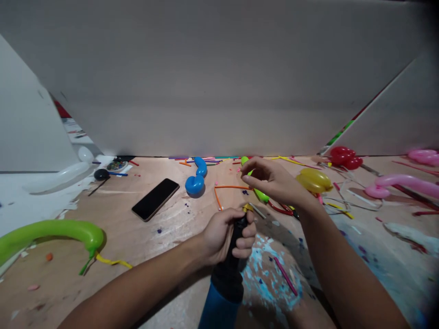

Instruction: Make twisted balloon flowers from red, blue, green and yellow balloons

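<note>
My left hand (229, 235) is wrapped round the black neck of a hand pump (224, 292) with a blue barrel. A small bit of yellow rubber (247, 207), perhaps a balloon end, sits at the pump's tip beside my left thumb. Above and to the right, my right hand (270, 178) hovers with its fingers curved and the thumb apart, with nothing visible in it. Behind that hand lie a lime-green balloon (262, 196) and red-handled pliers or scissors (279, 208), both partly hidden. An orange uninflated balloon (233, 187) lies bent on the table just left of it.
On the wooden table (171, 256) are a phone (156, 199), a twisted blue balloon (195, 184) and a long green balloon (68, 230). Yellow (313, 180), red (345, 156) and pink (404, 183) balloons lie at right. A grey panel (206, 91) closes off the back.
</note>
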### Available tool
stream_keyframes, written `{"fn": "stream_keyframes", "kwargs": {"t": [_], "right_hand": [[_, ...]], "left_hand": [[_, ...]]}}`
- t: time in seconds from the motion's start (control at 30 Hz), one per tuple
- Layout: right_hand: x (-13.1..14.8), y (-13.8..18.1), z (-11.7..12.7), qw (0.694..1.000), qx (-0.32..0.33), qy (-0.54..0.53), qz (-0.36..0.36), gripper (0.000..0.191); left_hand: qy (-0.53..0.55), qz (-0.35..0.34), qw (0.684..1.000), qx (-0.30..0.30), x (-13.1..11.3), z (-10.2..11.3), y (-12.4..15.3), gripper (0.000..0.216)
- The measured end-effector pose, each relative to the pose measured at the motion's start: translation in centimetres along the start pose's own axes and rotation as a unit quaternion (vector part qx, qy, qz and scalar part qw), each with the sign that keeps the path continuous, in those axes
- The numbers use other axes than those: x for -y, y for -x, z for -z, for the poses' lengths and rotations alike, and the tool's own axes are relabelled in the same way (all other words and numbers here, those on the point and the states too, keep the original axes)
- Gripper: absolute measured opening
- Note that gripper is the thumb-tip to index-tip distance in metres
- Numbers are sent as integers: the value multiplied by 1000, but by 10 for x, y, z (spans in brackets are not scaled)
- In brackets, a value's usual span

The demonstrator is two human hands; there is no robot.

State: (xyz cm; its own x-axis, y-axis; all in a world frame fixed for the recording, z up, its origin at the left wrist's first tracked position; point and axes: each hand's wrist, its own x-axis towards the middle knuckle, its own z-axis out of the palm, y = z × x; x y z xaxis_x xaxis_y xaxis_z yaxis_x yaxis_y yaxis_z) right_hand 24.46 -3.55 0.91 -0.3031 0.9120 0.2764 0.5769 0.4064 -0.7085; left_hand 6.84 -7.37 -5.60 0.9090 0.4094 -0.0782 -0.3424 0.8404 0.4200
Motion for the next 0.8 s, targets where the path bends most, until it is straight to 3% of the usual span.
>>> {"fn": "stream_keyframes", "kwargs": {"t": [0.23, 0.3, 0.4, 0.47, 0.57, 0.67, 0.8], "right_hand": [[1, -2, 0, 1000, 19, -10, -3, 21], [4, 0, 4, 995, 92, -30, 1, 23], [9, 5, 12, 965, 260, -27, -13, 26], [11, 8, 15, 948, 317, -15, -33, 30], [10, 10, 16, 945, 326, -17, -30, 28], [7, 12, 15, 957, 289, -5, -2, 26], [8, 14, 13, 953, 288, -83, -37, 24]], "left_hand": [[-18, 16, 999, -33, -2, -2, -1, 22], [-18, 18, 999, -31, -1, -1, -1, 17], [-22, 30, 999, -31, 0, 1, -3, 14], [-27, 44, 998, -29, 2, 3, -4, 18], [-30, 46, 998, -34, 3, 3, -4, 16], [-32, 42, 998, -30, 1, 1, -1, 11], [-30, 42, 998, -19, -1, -3, 3, 14]]}}
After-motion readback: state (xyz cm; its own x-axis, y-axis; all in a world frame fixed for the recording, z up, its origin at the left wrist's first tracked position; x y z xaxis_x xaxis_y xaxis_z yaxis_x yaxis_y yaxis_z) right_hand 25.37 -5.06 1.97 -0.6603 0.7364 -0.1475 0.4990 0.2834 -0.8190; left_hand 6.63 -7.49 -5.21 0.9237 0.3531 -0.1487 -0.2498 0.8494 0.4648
